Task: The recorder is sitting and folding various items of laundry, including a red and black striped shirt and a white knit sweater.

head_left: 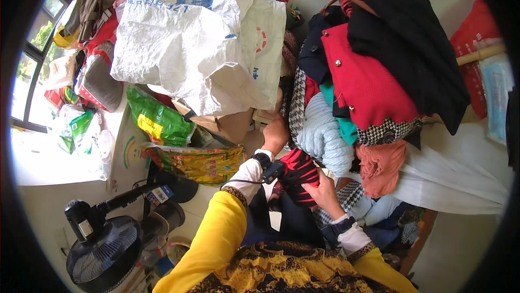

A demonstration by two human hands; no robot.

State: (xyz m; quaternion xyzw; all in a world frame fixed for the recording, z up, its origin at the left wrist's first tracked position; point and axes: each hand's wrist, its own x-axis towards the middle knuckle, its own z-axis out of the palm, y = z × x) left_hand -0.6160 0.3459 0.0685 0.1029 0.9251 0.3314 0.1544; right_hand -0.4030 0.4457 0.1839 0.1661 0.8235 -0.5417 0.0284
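Observation:
A folded black-and-red striped knit garment (301, 178) lies in front of my body. On its right side my right hand (325, 191) is closed, thumb on the stripes and the other fingers partly under the fabric. My left hand (276, 134) reaches farther forward, between an open cardboard box (230, 126) and a houndstooth cloth (297, 110). Its fingers look curled, but what they hold, if anything, is hidden. To the right of both hands hangs a bundled light-blue knit (324, 136), with a salmon-pink cloth (381, 167) beside it.
Above the knits rise a red buttoned garment (371, 79) and a black garment (406, 38). White woven sacks (184, 49) cover the far pile. Green and yellow plastic bags (157, 117) lie left of the box. A black fan (105, 249) stands at lower left.

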